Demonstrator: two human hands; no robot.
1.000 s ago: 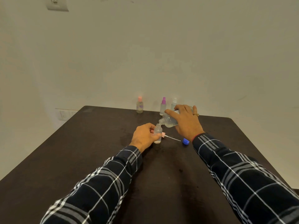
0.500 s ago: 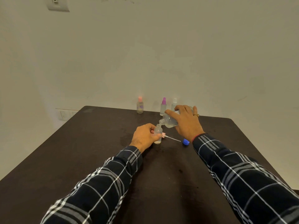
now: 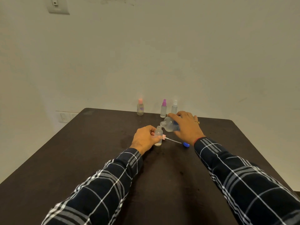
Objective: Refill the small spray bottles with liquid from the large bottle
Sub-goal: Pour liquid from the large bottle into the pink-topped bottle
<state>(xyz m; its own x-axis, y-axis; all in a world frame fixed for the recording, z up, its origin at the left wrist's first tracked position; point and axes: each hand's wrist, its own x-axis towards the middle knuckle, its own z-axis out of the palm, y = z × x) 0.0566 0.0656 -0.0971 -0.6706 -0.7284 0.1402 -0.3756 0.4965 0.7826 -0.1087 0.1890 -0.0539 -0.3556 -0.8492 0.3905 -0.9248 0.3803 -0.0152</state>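
While the left hand (image 3: 145,138) grasps the small clear plastic bottle (image 3: 158,133), which stands open on the dark brown table (image 3: 97,143), the right hand (image 3: 186,125) grips the large transparent bottle (image 3: 170,125). This one is tilted, and its mouth is just above the small bottle's neck. Just right of the small bottle lies a pink spray head (image 3: 164,137) with a thin tube. Farther right lies a blue round cap (image 3: 186,144). Well behind the small bottle stand three capped spray bottles (image 3: 163,108).

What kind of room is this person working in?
Probably a plain room in a home or office, hard to say which: a dark table stands by a bare cream wall, with a switch plate high up and sockets low down.
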